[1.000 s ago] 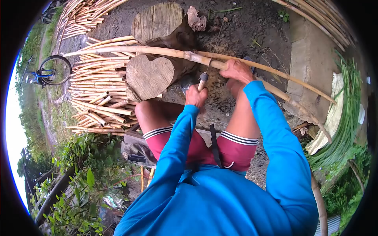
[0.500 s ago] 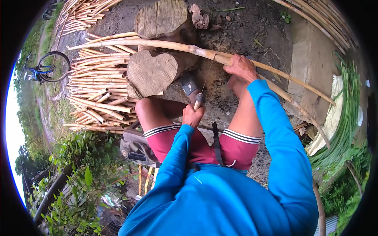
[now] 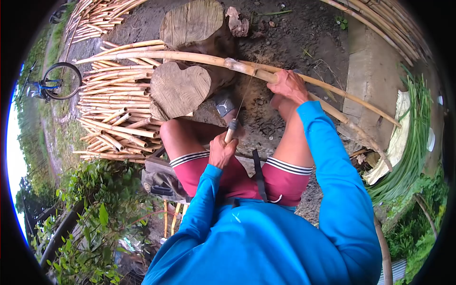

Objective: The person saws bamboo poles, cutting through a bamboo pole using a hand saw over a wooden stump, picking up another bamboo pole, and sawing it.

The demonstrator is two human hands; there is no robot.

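Observation:
My left hand (image 3: pixel 222 151) is closed around the pale handle of a hand saw (image 3: pixel 231 129), above my lap. Its thin blade, seen nearly edge-on, runs up to a bamboo pole (image 3: pixel 202 58) and meets it at a dark line just left of my right hand. My right hand (image 3: pixel 289 87) grips that pole from above, near my right knee. The pole lies across in front of me, over the gap between two cut logs. A second, thinner bamboo pole (image 3: pixel 332 88) passes behind my right hand and slants down to the right.
A heart-shaped log (image 3: pixel 180 88) and a rounder log (image 3: pixel 192 23) stand ahead. Cut bamboo lengths (image 3: pixel 116 107) are piled at left, with a bicycle (image 3: pixel 61 81) beyond. At right are a concrete ledge (image 3: pixel 368 71) and long green leaves (image 3: pixel 413 137). A leafy bush (image 3: pixel 95 209) grows at lower left.
My left hand has drawn the saw back towards my body and slightly left, its blade still at the pole. My right hand keeps its grip. The whole view has shifted a little.

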